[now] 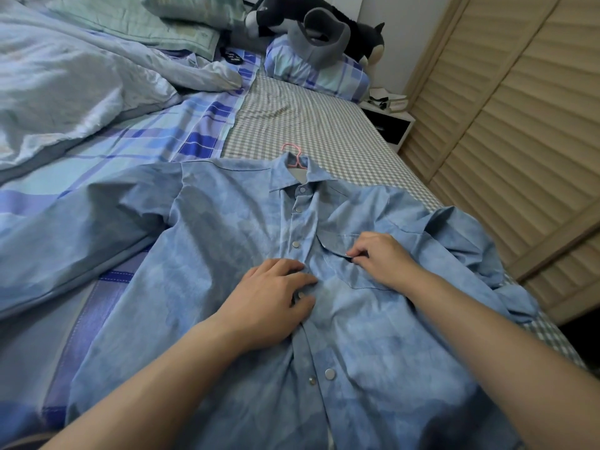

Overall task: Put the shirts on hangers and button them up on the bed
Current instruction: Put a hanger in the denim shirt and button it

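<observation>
Lying position: blue shirt [246, 241] spread front-up on the bed [311, 125], collar toward the pillows, hem toward the camera.
Hanger: pink hanger [292, 155] inside the shirt; only its hook and neck show, emerging from the collar onto the checked sheet.
Placket: upper snaps [296, 244] down to mid-chest appear fastened; lower down, two snap halves [330, 373] lie side by side, apart, with the fronts unjoined there.
Left hand: left hand [276, 297] rests on the placket at mid-chest, fingers curled round the fabric edge at a snap; grip is closed on the shirt.
Right hand: right hand [380, 254] sits on the chest pocket [344, 254], thumb and forefinger pinching the pocket's upper edge; grip is closed on the shirt.
Sleeves: one sleeve extends toward the left edge of the view; the other lies bunched at the right edge of the bed.
Surroundings: crumpled duvet [71, 92] at upper left; plush toy [324, 27] on a plaid pillow [318, 74] at the head of the bed; louvred doors [519, 125] along the right.
</observation>
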